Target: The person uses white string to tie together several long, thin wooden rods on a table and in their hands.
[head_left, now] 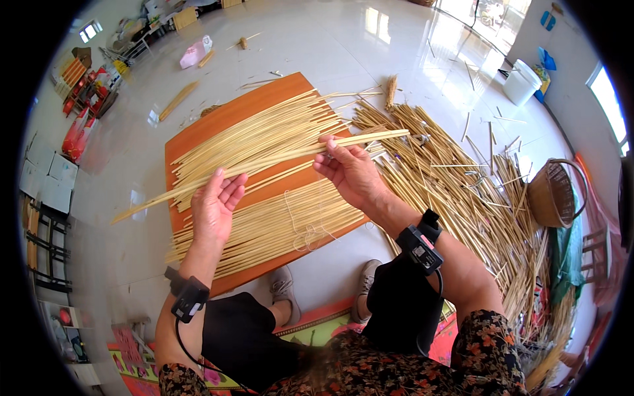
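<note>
A few long pale-yellow straw stalks (271, 157) lie slantwise across both my hands, above a brown board. My right hand (350, 173) pinches them between thumb and fingers towards their right end. At the left, my left hand (218, 201) has its thumb against the same stalks, with the other fingers curled. On the board (300, 86) under them, one bundle of parallel stalks (251, 129) covers the far part. A second row of stalks (257, 228) lies nearer me, with a loose thin thread (307, 237) looped over its right side.
Right of the board spreads a large heap of loose stalks (456, 185). A wicker basket (553, 195) and a white bucket (522, 82) stand farther right. A pink bag (196, 53) lies on the tiled floor at the far left. My shoes are at the board's near edge, by a patterned mat (317, 323).
</note>
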`<state>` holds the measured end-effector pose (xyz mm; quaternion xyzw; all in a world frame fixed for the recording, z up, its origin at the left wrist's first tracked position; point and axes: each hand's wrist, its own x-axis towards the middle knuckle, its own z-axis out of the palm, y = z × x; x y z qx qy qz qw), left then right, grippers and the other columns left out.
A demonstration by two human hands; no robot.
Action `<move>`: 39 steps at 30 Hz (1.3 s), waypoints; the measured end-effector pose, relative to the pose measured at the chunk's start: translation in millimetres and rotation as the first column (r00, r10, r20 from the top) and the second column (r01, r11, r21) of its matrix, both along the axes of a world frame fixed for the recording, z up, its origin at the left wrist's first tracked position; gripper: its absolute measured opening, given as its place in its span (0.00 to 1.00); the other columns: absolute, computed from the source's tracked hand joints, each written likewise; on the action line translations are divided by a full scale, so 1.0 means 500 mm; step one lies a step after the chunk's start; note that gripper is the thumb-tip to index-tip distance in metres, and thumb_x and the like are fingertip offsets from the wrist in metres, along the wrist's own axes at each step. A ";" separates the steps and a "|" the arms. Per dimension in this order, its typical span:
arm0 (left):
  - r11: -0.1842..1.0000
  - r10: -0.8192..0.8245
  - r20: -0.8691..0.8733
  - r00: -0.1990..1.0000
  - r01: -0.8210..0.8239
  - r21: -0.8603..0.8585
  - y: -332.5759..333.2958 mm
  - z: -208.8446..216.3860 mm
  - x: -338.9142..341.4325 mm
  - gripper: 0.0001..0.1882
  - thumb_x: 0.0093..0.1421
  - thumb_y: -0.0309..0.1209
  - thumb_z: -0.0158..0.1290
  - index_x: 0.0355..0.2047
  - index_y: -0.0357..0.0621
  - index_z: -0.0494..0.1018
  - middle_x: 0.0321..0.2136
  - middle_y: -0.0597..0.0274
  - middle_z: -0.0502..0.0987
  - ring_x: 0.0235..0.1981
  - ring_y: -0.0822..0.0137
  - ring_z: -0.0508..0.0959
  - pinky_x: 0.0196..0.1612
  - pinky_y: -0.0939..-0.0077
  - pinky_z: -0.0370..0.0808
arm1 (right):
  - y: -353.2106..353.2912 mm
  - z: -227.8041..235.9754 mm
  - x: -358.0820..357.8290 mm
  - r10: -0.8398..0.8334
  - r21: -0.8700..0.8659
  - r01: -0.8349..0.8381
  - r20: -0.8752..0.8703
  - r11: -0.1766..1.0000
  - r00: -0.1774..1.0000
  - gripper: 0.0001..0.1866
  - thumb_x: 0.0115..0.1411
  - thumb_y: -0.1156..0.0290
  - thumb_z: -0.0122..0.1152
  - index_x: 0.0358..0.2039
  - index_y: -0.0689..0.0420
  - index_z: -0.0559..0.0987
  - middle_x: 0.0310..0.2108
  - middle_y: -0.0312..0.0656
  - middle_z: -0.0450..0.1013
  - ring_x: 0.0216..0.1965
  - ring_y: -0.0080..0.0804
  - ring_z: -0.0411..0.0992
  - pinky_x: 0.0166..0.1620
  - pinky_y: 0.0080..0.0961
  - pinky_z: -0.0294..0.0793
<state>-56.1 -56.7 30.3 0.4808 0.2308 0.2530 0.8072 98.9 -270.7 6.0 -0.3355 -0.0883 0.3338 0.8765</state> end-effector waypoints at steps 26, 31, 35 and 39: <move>0.998 0.018 0.159 0.987 -0.009 -0.057 0.053 -0.027 -0.025 0.10 0.61 0.34 0.55 0.34 0.41 0.70 0.33 0.57 0.77 0.38 0.58 0.81 0.37 0.72 0.81 | -0.012 -0.093 0.080 -0.031 -0.056 0.032 0.020 0.998 0.999 0.05 0.62 0.69 0.58 0.32 0.57 0.76 0.24 0.35 0.73 0.28 0.25 0.73 0.36 0.24 0.78; 0.999 0.039 0.190 0.981 -0.045 0.023 0.046 -0.003 -0.022 0.10 0.63 0.36 0.53 0.32 0.42 0.69 0.31 0.59 0.76 0.39 0.57 0.81 0.36 0.74 0.81 | -0.077 -0.118 0.122 -0.068 -0.092 0.063 -0.051 0.994 0.996 0.08 0.63 0.71 0.56 0.39 0.61 0.77 0.29 0.36 0.74 0.32 0.25 0.74 0.39 0.22 0.79; 0.994 0.092 0.167 0.982 -0.101 0.049 0.069 0.002 -0.062 0.12 0.62 0.38 0.54 0.33 0.44 0.68 0.37 0.54 0.78 0.38 0.59 0.81 0.37 0.73 0.80 | -0.059 -0.115 0.114 -0.038 -0.147 0.022 -0.108 0.989 0.993 0.08 0.63 0.71 0.57 0.38 0.61 0.76 0.28 0.36 0.73 0.31 0.24 0.73 0.37 0.20 0.80; 0.992 0.105 0.161 0.981 -0.114 0.045 0.079 0.005 -0.072 0.12 0.63 0.39 0.53 0.34 0.43 0.68 0.35 0.54 0.78 0.37 0.60 0.81 0.37 0.72 0.80 | -0.070 -0.123 0.137 -0.051 -0.174 0.028 -0.129 0.984 0.990 0.07 0.62 0.70 0.57 0.36 0.60 0.76 0.27 0.36 0.73 0.30 0.23 0.73 0.37 0.19 0.80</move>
